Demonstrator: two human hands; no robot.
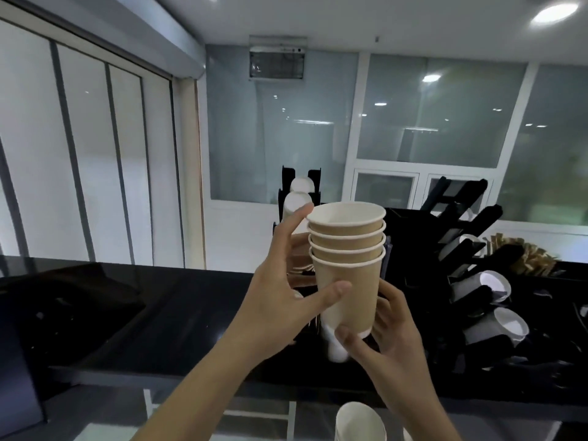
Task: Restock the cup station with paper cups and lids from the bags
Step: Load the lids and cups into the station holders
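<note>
Tabletop (191, 313): black, carrying the cup rack (471, 249) we mean to fill.
Cup stack (348, 265): upright, left of the rack.
Left hand (286, 300): fingers curled, steadying its side.
Right hand (381, 338): fingers cupping its base.

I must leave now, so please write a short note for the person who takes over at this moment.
Left hand grips the side of the stack of brown paper cups; right hand holds its base. The stack is in the air before the black cup rack.
Done: some cups already lie in the rack slots.
Left: put this stack in; more white cups wait at the bottom edge. Lids: cannot tell.
</note>
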